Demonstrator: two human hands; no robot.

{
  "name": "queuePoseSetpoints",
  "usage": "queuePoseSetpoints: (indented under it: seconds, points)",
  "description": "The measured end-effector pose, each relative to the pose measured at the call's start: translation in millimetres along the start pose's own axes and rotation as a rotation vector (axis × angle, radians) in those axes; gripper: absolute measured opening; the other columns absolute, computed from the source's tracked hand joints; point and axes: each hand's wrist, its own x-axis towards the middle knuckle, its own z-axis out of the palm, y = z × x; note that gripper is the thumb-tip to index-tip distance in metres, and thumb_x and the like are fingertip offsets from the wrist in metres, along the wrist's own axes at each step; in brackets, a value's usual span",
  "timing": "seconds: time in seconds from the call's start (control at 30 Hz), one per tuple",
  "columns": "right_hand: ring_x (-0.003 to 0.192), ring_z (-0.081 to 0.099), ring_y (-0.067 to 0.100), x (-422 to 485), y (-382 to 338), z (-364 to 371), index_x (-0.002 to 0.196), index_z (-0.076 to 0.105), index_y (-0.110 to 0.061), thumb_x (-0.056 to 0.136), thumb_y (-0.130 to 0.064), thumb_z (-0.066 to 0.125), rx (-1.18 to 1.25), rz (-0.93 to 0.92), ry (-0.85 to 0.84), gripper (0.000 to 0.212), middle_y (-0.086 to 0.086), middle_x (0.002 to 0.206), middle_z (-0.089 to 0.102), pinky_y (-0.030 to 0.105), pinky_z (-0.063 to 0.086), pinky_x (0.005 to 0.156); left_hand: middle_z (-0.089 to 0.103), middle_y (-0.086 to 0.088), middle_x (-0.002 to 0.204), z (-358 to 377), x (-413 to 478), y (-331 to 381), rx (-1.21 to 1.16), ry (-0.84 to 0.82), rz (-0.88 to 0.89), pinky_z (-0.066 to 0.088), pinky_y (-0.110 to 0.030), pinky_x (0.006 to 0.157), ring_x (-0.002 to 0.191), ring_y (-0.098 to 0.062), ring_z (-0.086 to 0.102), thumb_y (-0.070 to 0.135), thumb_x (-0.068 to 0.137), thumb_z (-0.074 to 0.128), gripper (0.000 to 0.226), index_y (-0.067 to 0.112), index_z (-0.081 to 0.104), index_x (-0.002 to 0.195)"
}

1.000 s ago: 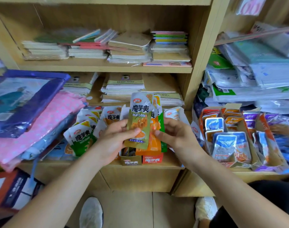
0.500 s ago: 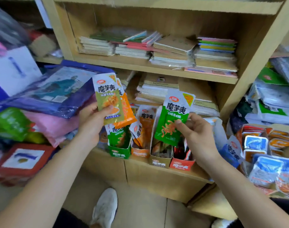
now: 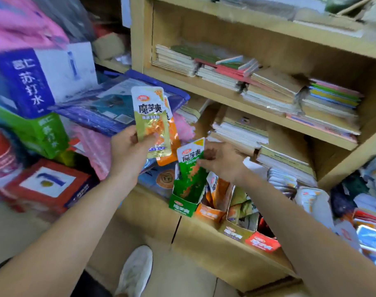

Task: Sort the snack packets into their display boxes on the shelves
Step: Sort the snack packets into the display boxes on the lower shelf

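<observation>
Sorting under way, judged about mid-task. Right hand point(image 3: 222, 162) pinches a green packet point(image 3: 190, 168) by its upper right edge. The packet's lower end is already inside the green display box point(image 3: 181, 205), which stands at the near edge of the lower shelf point(image 3: 225, 254); the packet is not yet let go. Left hand point(image 3: 127, 153), further left and higher, grasps an olive packet point(image 3: 149, 123) with an orange packet point(image 3: 173, 133) behind it, thumb across their lower left corner. These two are left to place, probably in the orange box point(image 3: 208, 214) and olive box point(image 3: 236, 232) to the right, which both already hold packets.
</observation>
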Motion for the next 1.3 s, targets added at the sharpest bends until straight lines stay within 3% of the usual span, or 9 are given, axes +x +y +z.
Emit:
queuePoseSetpoints:
  seconds: [0.17, 0.37, 0.47, 0.57, 0.7, 0.87, 1.03, 1.17, 1.3]
  points:
    - [0.085, 0.064, 0.006, -13.6, 9.8, 1.7, 0.111, 0.071, -0.011, 0.081, -0.009, 0.082, -0.012, -0.012, 0.148, 0.033, 0.002, 0.097, 0.070, 0.009, 0.046, 0.073, 0.079, 0.005, 0.091, -3.4, -2.3, 4.8, -0.060, -0.052, 0.040, 0.058, -0.025, 0.077, 0.083, -0.009, 0.073, 0.006, 0.085, 0.077, 0.018, 0.018, 0.076, 0.098]
    - [0.095, 0.072, 0.019, -37.7, -14.6, -4.7, 0.108, 0.072, -0.014, 0.084, -0.018, 0.079, 0.277, -0.038, 0.192, 0.025, 0.004, 0.100, 0.077, 0.033, 0.058, 0.087, 0.077, -0.008, 0.103, -1.3, -11.8, 10.2, -0.157, -0.271, 0.030, 0.058, -0.036, 0.081, 0.097, -0.023, 0.072, 0.004, 0.088, 0.070, 0.019, 0.010, 0.074, 0.106]
    - [0.095, 0.072, 0.018, -40.7, -36.0, -11.1, 0.111, 0.069, -0.012, 0.079, -0.024, 0.075, 0.495, -0.049, 0.128, 0.034, 0.005, 0.101, 0.076, 0.030, 0.057, 0.081, 0.076, -0.009, 0.106, 7.5, -22.7, 12.8, -0.204, -0.411, -0.003, 0.059, -0.038, 0.087, 0.100, -0.024, 0.072, 0.013, 0.083, 0.070, 0.028, 0.007, 0.071, 0.110]
    - [0.079, 0.071, 0.013, -36.1, -44.1, -18.6, 0.103, 0.069, -0.010, 0.086, -0.006, 0.071, 0.533, -0.116, 0.145, 0.018, 0.010, 0.092, 0.073, 0.024, 0.056, 0.071, 0.076, -0.010, 0.110, 18.1, -31.9, 11.5, -0.156, -0.499, -0.031, 0.055, -0.044, 0.096, 0.106, -0.027, 0.071, 0.016, 0.083, 0.070, 0.031, 0.008, 0.072, 0.113]
    - [0.073, 0.068, 0.015, -33.0, -33.0, -39.3, 0.090, 0.067, -0.010, 0.089, 0.005, 0.068, 0.459, -0.077, 0.204, 0.015, 0.001, 0.079, 0.072, 0.027, 0.057, 0.070, 0.078, -0.004, 0.105, 29.0, -31.4, 7.6, -0.093, -0.391, -0.051, 0.051, -0.055, 0.101, 0.105, -0.026, 0.071, 0.010, 0.094, 0.067, 0.018, 0.022, 0.079, 0.101]
    - [0.103, 0.069, 0.041, -36.1, 7.1, -70.2, 0.116, 0.065, 0.002, 0.089, 0.002, 0.070, 0.352, 0.008, 0.171, 0.028, 0.019, 0.110, 0.074, 0.052, 0.055, 0.091, 0.078, 0.003, 0.095, 33.3, -23.1, 6.7, -0.099, -0.230, -0.075, 0.051, -0.049, 0.097, 0.094, -0.020, 0.072, 0.019, 0.089, 0.068, 0.019, 0.033, 0.081, 0.087]
    - [0.094, 0.071, 0.014, -37.5, 26.2, -71.3, 0.099, 0.070, -0.016, 0.088, 0.006, 0.068, 0.147, 0.086, -0.016, 0.025, -0.001, 0.097, 0.077, 0.031, 0.056, 0.087, 0.078, -0.006, 0.095, 33.3, -23.6, 4.4, -0.058, -0.226, -0.074, 0.056, -0.050, 0.087, 0.092, -0.027, 0.072, 0.015, 0.090, 0.071, 0.019, 0.029, 0.081, 0.085]
    - [0.098, 0.069, 0.023, -39.1, 38.2, -61.1, 0.114, 0.065, -0.013, 0.085, -0.004, 0.077, 0.082, 0.082, 0.105, 0.032, 0.007, 0.105, 0.071, 0.027, 0.054, 0.083, 0.075, -0.012, 0.092, 34.6, -27.4, 4.4, -0.006, -0.250, -0.046, 0.054, -0.034, 0.067, 0.078, -0.021, 0.062, 0.008, 0.090, 0.072, 0.015, 0.022, 0.077, 0.088]
    - [0.101, 0.070, 0.020, -56.5, 20.5, -59.4, 0.118, 0.067, -0.011, 0.084, -0.008, 0.078, 0.254, 0.042, 0.185, 0.036, 0.007, 0.108, 0.073, 0.026, 0.057, 0.085, 0.076, -0.004, 0.091, 39.6, -33.3, 2.6, 0.001, -0.385, -0.042, 0.052, -0.028, 0.064, 0.077, -0.012, 0.063, 0.008, 0.092, 0.071, 0.015, 0.019, 0.076, 0.100]
